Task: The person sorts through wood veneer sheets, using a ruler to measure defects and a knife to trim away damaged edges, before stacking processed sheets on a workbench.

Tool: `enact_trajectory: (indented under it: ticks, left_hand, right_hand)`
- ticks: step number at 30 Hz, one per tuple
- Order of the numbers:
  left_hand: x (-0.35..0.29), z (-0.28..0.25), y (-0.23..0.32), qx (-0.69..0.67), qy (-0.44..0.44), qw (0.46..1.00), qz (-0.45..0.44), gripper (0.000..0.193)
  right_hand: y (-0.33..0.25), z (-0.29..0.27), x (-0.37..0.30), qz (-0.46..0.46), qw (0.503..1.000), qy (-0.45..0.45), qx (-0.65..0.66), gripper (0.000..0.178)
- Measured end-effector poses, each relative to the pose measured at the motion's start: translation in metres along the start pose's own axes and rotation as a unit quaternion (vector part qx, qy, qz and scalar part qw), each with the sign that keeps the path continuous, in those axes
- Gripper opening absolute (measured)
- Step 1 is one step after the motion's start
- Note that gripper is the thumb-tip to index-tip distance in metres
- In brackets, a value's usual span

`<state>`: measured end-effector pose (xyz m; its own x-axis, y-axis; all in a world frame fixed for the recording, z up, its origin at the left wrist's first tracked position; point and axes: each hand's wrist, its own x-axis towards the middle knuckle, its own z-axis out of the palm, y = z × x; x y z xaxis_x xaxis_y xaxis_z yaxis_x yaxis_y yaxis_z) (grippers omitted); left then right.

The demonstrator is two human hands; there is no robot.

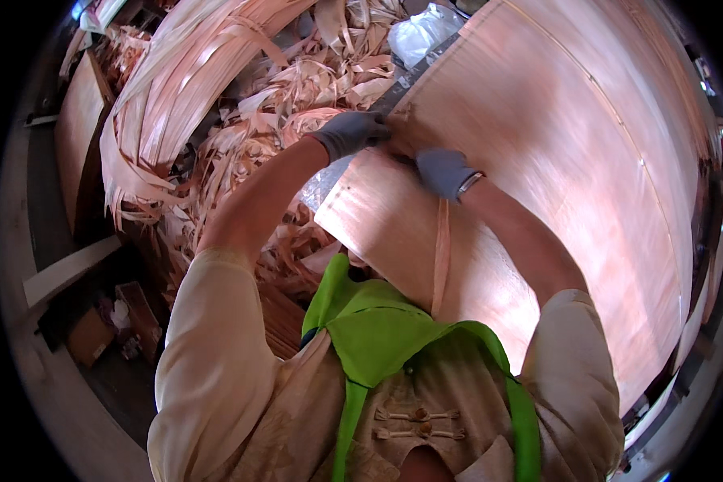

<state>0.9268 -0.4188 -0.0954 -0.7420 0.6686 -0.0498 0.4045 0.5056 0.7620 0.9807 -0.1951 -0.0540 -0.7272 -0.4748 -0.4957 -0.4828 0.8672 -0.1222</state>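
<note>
Hands point(447, 172), grey-gloved, touch smooth wood sheeting point(530, 120) beside curled, ribbon-like strips point(325, 83).

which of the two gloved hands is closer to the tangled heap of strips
The left hand: it is at the left edge of the wood sheets, beside the heap. The right hand is farther in.

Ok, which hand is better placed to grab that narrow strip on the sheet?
Probably your right hand: it is right by the far end of the strip. Your left hand is farther off, near the left edge of the sheet.
</note>
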Motion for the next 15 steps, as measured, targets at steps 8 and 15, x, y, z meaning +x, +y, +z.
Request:
enact_trajectory:
  ticks: [8, 15]
  left_hand:
    - [0.0, 0.0, 0.007, -0.198, -0.008, 0.953, -0.227, 0.019]
    - [0.001, 0.007, 0.002, -0.099, 0.012, 0.976, -0.194, 0.025]
  right_hand:
    - [0.063, 0.014, -0.053, -0.022, 1.0, 0.02, 0.009, 0.018]
    - [0.074, 0.027, -0.065, -0.037, 0.995, 0.096, -0.016, 0.017]
